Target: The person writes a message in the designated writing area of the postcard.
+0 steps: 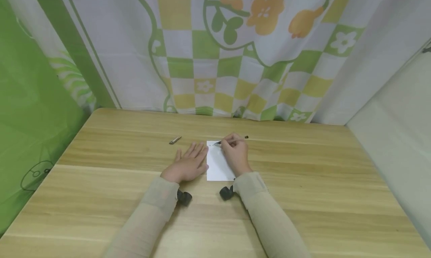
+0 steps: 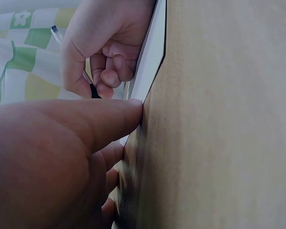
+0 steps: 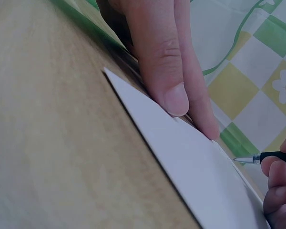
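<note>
A small white sheet of paper (image 1: 217, 168) lies on the wooden table. My left hand (image 1: 190, 164) rests flat at the sheet's left side, fingers spread, with the thumb touching the paper's edge in the left wrist view. Over the right part of the sheet, my right hand (image 1: 237, 155) pinches a clear-barrelled pen (image 3: 250, 160) with a black grip. Its metal tip points left near the top of the paper, where a few small dark marks show. Left of the sheet, beyond my left fingers, lies a pen cap (image 1: 175, 140).
The wide wooden table (image 1: 320, 198) extends around both arms. A checked, flowered curtain (image 1: 235, 82) hangs along its far edge, and green cloth (image 1: 30, 112) on the left. Each wrist carries a small black camera. A dark wire (image 1: 33, 174) hangs by the left edge.
</note>
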The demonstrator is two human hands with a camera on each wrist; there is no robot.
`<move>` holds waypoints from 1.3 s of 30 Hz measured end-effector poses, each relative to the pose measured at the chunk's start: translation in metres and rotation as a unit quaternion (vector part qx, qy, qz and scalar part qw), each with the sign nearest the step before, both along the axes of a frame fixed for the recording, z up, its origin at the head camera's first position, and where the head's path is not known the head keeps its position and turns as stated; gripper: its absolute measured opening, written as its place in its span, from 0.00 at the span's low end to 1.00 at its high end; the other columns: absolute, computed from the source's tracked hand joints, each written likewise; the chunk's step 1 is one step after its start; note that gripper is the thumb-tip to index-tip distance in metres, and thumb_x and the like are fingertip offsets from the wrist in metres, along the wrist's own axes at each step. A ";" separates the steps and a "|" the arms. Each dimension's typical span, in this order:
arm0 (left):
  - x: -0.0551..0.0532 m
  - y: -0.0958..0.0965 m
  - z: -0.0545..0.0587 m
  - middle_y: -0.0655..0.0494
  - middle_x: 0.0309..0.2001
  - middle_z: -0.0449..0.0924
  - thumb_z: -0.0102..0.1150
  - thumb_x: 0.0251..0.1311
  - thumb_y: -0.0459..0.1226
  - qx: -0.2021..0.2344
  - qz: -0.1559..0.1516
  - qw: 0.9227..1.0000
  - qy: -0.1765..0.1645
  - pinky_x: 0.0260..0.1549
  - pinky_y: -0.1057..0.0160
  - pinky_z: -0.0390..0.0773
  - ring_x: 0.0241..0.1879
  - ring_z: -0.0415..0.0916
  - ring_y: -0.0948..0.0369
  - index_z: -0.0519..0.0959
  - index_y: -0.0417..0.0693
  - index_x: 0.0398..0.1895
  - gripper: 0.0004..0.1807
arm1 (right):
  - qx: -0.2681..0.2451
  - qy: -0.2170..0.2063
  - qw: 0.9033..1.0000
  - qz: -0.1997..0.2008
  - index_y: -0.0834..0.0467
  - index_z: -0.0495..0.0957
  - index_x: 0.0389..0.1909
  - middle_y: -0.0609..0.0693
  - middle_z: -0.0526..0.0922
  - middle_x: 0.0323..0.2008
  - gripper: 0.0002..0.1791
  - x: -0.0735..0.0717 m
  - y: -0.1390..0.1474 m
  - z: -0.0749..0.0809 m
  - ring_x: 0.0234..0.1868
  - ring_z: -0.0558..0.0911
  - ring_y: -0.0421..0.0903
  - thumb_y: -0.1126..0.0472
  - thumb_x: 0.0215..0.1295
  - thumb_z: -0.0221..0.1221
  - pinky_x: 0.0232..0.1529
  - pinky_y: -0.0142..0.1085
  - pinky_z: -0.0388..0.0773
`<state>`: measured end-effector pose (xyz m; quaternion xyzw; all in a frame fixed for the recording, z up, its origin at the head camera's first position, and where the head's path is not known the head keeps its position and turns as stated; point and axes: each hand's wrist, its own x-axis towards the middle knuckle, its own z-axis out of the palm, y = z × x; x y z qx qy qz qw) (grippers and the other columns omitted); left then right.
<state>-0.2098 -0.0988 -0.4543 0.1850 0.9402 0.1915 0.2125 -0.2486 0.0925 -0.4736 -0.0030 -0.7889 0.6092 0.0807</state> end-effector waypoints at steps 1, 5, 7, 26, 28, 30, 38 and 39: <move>0.000 0.000 0.000 0.59 0.81 0.24 0.36 0.78 0.57 0.000 0.000 1.000 0.000 0.70 0.33 0.21 0.79 0.20 0.53 0.37 0.59 0.83 0.38 | -0.001 0.000 1.000 0.001 0.59 0.80 0.32 0.51 0.81 0.34 0.03 0.000 0.000 0.000 0.28 0.77 0.44 0.63 0.62 0.60 0.27 0.28 0.74; -0.001 0.000 -0.002 0.59 0.81 0.25 0.36 0.78 0.56 0.001 0.001 1.000 0.002 0.70 0.33 0.22 0.79 0.20 0.53 0.37 0.58 0.83 0.38 | 0.000 0.000 1.000 0.005 0.59 0.81 0.32 0.51 0.81 0.35 0.04 0.000 0.000 0.001 0.28 0.78 0.43 0.62 0.62 0.59 0.27 0.28 0.75; -0.001 0.000 -0.001 0.59 0.81 0.24 0.37 0.78 0.56 0.000 0.001 1.000 0.002 0.70 0.33 0.22 0.79 0.20 0.53 0.37 0.58 0.83 0.38 | 0.000 -0.001 1.000 0.008 0.59 0.81 0.32 0.52 0.81 0.35 0.04 0.000 0.000 0.001 0.29 0.78 0.43 0.63 0.63 0.59 0.27 0.28 0.76; -0.003 0.001 -0.003 0.58 0.81 0.25 0.37 0.78 0.56 -0.005 0.003 1.000 0.006 0.70 0.32 0.22 0.79 0.20 0.52 0.38 0.57 0.83 0.39 | 0.008 -0.014 1.000 0.008 0.59 0.80 0.31 0.52 0.80 0.31 0.04 0.001 -0.001 0.004 0.28 0.78 0.44 0.62 0.62 0.59 0.28 0.29 0.76; -0.003 0.000 -0.005 0.58 0.81 0.25 0.36 0.77 0.57 -0.004 0.003 1.000 0.009 0.69 0.32 0.22 0.79 0.20 0.52 0.38 0.57 0.83 0.39 | 0.010 -0.018 1.000 0.006 0.58 0.80 0.31 0.52 0.80 0.29 0.04 0.001 -0.001 0.005 0.28 0.77 0.44 0.62 0.61 0.59 0.28 0.29 0.75; -0.003 0.000 -0.005 0.57 0.81 0.25 0.36 0.77 0.56 0.001 0.002 1.000 0.012 0.69 0.32 0.22 0.79 0.21 0.52 0.39 0.57 0.83 0.39 | 0.010 -0.018 1.000 0.005 0.58 0.80 0.30 0.52 0.80 0.29 0.04 0.001 -0.001 0.005 0.27 0.77 0.44 0.62 0.60 0.59 0.27 0.30 0.75; -0.002 0.000 -0.003 0.57 0.82 0.26 0.36 0.78 0.56 0.004 0.000 1.000 0.015 0.69 0.32 0.22 0.80 0.22 0.51 0.39 0.56 0.83 0.38 | 0.007 -0.014 1.000 0.003 0.58 0.79 0.30 0.52 0.80 0.28 0.03 0.001 0.000 0.004 0.27 0.78 0.44 0.63 0.58 0.58 0.27 0.30 0.75; -0.002 0.000 -0.003 0.57 0.82 0.26 0.36 0.78 0.56 0.005 0.000 1.000 0.014 0.69 0.32 0.22 0.80 0.22 0.51 0.39 0.56 0.83 0.38 | 0.009 -0.013 1.000 0.003 0.58 0.79 0.30 0.52 0.80 0.29 0.03 0.001 0.000 0.004 0.27 0.78 0.45 0.63 0.58 0.58 0.27 0.30 0.75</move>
